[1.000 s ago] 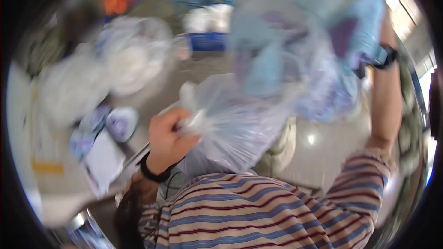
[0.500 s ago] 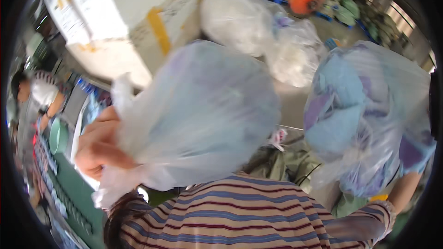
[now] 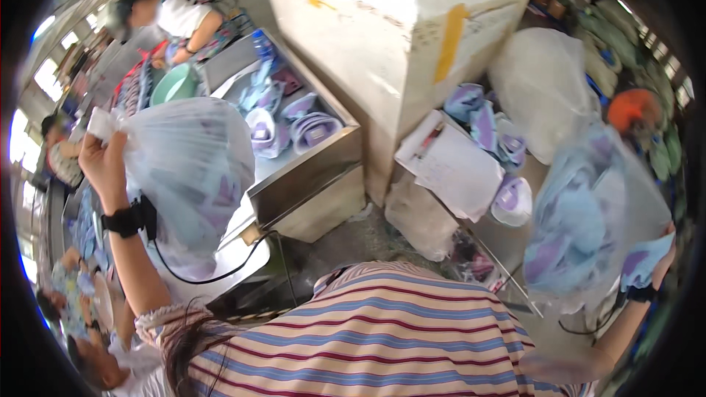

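Note:
My left hand (image 3: 103, 165) is raised at the left and grips the knotted neck of a clear plastic bag (image 3: 195, 176) full of pale blue and purple pieces; the bag hangs beside my forearm. My right hand (image 3: 662, 254) is stretched out at the far right and holds a second clear bag (image 3: 581, 220) stuffed with blue and purple fabric pieces. My striped shirt fills the lower middle of the view.
A metal tray table (image 3: 309, 176) holds several purple and white shoe parts. Behind it stands a large white box (image 3: 397, 29). More filled bags (image 3: 544, 81), papers (image 3: 460, 169) and loose pieces lie on the floor. Other people work at the upper left and lower left.
My view has swung left. The left bag has moved away from my chest, up and out to the left. The right bag has swung out to the far right.

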The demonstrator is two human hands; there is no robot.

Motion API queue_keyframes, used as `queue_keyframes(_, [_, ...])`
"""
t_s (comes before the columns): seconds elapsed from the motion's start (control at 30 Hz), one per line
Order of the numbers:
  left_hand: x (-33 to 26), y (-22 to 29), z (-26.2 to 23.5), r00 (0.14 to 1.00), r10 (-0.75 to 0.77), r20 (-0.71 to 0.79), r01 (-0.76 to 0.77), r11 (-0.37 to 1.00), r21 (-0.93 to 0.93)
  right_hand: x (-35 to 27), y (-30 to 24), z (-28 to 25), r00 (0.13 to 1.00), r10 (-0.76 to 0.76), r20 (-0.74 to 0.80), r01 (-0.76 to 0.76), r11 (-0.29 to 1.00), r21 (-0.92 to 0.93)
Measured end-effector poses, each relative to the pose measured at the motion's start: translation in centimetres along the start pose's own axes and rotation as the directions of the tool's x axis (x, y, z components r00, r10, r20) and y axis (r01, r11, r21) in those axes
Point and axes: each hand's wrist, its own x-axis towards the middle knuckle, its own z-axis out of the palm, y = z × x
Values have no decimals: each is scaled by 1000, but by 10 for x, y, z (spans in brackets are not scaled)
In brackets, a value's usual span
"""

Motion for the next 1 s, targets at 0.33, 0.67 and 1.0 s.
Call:
queue_keyframes(0.33, [25,-43,-40,953,-18,-303,153,891,428,54,305,98,960,161,-231,-240,898,-369])
queue_keyframes(0.67, [-35,-118,-41,945,-327,0,235,679,695,38,-241,474,872,-239,427,80,931,357])
queue_keyframes(1.0, [-131,-183,-44,791,-506,343,283,801,527,-89,-327,956,-223,-301,927,632,679,372])
